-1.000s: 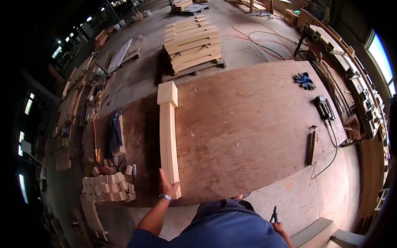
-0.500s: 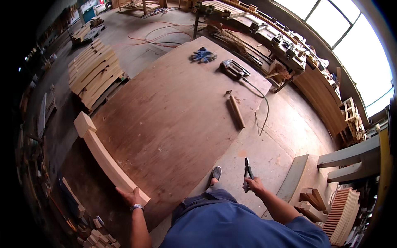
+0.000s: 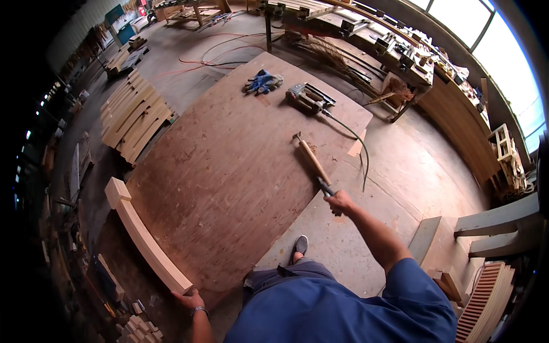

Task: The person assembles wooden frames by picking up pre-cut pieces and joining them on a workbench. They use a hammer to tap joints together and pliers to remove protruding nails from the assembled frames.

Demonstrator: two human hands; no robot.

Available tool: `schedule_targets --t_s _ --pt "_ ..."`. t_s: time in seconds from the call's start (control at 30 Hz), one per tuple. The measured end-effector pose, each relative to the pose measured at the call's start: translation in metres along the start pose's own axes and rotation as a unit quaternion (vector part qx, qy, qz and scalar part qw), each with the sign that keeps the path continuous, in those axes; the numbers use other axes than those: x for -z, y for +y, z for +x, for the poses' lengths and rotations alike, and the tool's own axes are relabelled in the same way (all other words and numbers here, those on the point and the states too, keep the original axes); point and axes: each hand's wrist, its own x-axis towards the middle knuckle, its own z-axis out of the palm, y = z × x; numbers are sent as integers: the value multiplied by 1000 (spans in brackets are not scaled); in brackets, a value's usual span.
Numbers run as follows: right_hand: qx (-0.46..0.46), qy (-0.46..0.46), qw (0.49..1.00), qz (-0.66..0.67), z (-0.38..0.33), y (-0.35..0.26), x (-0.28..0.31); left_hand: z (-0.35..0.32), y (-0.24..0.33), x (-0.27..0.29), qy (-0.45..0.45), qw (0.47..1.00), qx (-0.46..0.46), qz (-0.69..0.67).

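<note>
At the lower left, my left hand [image 3: 189, 298] grips the near end of a long curved wooden piece [image 3: 150, 243], which lies along the left edge of a big brown board [image 3: 211, 188]. A wider block forms the far end of that piece. My right hand [image 3: 338, 203] is wrapped round a pair of dark pliers [image 3: 326, 186], held out over the board's right edge. The pliers' tip is close to the handle of a wooden-handled hammer [image 3: 314, 160] lying on the board; I cannot tell whether they touch.
A nail gun [image 3: 310, 98] with a green hose [image 3: 354, 134] and blue gloves [image 3: 263, 82] lie on the board's far part. Slatted wood [image 3: 137, 117] is stacked at the left. A cluttered workbench [image 3: 366, 34] stands far right; wooden parts [image 3: 486, 294] stand near right.
My right hand has carried the pliers forward and left, up to the hammer. My left hand has shifted to the very end of the wooden piece. The view has turned slightly.
</note>
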Motion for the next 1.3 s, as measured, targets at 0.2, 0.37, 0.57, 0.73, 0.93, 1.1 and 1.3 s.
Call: schedule_targets --t_s 0.2,0.37,0.57,0.73,0.93,1.1,1.3 --pt "49 17 997 -54 52 -69 58 -82 5 11 6 997 19 77" --pt "96 102 976 -164 60 -126 57 -143 -7 12 -25 996 -8 82" --pt "200 96 942 -252 83 -122 10 -181 22 1 -96 970 -221 -31" --pt "302 220 904 -210 84 -102 -23 -167 -2 -31 -154 907 -392 -9" --pt "203 262 925 -186 117 -64 44 -157 -73 -87 -119 856 -471 178" --pt "169 384 882 -215 107 -60 92 -158 -79 -100 -156 834 -492 197" --pt "172 299 897 -276 116 -56 111 -146 -57 -102 -243 818 -491 174"
